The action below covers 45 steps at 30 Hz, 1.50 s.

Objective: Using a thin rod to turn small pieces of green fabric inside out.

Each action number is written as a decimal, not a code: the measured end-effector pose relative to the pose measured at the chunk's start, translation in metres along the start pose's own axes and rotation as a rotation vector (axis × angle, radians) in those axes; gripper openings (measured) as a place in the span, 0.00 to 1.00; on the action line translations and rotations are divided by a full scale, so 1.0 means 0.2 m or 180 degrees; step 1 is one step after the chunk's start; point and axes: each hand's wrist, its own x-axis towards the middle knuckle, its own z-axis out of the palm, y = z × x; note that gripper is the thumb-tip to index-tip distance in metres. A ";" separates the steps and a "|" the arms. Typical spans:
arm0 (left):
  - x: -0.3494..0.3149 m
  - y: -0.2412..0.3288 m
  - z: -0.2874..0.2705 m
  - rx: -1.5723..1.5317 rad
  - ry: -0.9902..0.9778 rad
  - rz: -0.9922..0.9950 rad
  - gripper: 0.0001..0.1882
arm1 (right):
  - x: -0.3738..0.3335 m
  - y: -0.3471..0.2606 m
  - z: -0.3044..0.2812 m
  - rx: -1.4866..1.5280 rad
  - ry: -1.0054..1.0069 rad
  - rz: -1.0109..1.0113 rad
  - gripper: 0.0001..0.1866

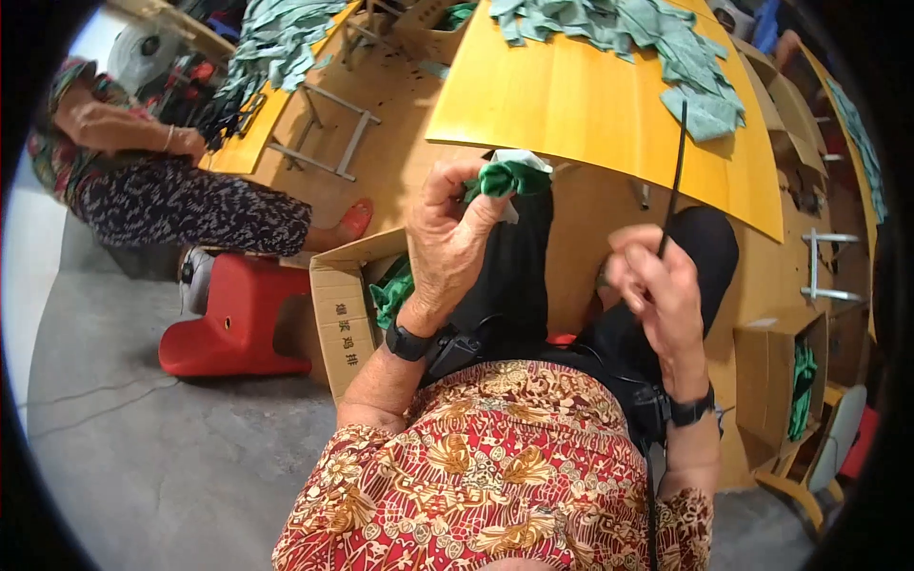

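Note:
My left hand [449, 233] is raised in front of my lap, its thumb and fingers pinching a bunched dark green cloth piece [514, 179]. Whitish material shows at the top and below this piece; its exact kind is unclear. To the right, over my knee, my right hand [659, 290] is closed around the lower end of a thin black rod [679, 162]. The rod points up and away, its tip in front of pale green cloth pieces [700, 86] on the yellow table [571, 105]. My right fingers are slightly blurred. The two hands are apart.
Beside my left forearm stands a cardboard box [338, 319] with green cloth [392, 293] inside. Another box [766, 371] with green pieces is at right, near a chair [838, 438]. A red seat [228, 324] and a co-worker [143, 181] at another table are left.

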 end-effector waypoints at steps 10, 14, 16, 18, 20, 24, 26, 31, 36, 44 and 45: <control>-0.04 -0.01 0.05 0.0886 -0.0957 0.0584 0.12 | 0.24 -0.05 0.18 0.0420 -0.0366 -0.0084 0.10; -0.07 -0.07 0.03 -0.0714 -0.0989 -0.1048 0.13 | 0.25 -0.04 0.20 -0.0136 0.0038 -0.0585 0.07; -0.06 -0.10 0.03 -0.1149 -0.1130 -0.1399 0.11 | 0.25 -0.02 0.22 -0.0509 0.0079 -0.0730 0.06; -0.07 -0.08 0.03 -0.1106 -0.1240 -0.1414 0.09 | 0.26 -0.01 0.23 -0.0847 0.0005 -0.0731 0.09; -0.07 -0.09 0.02 -0.1218 -0.0911 -0.1389 0.09 | 0.25 -0.02 0.28 -0.1248 0.0362 -0.1075 0.13; -0.04 -0.04 -0.01 -0.1789 -0.0503 -0.1554 0.07 | 0.14 -0.03 0.14 -0.2108 0.0114 -0.1289 0.15; -0.03 -0.10 -0.08 -0.1911 -0.0499 -0.1556 0.10 | 0.06 -0.01 0.08 -0.2273 0.0018 -0.1451 0.14; -0.01 -0.09 -0.01 -0.2348 -0.0423 -0.1685 0.11 | 0.00 0.00 0.11 -0.1505 0.0474 -0.0606 0.07; 0.00 -0.07 0.07 -0.2137 -0.0623 -0.1695 0.12 | 0.22 -0.03 0.20 -0.1770 0.0498 -0.1708 0.11; 0.02 -0.07 0.08 -0.1808 -0.0663 -0.1782 0.22 | 0.34 -0.04 0.12 -0.1615 -0.0034 -0.0643 0.06; 0.02 -0.04 0.07 -0.1673 -0.0636 -0.1860 0.24 | 0.34 -0.03 0.12 -0.1610 -0.0035 -0.0640 0.06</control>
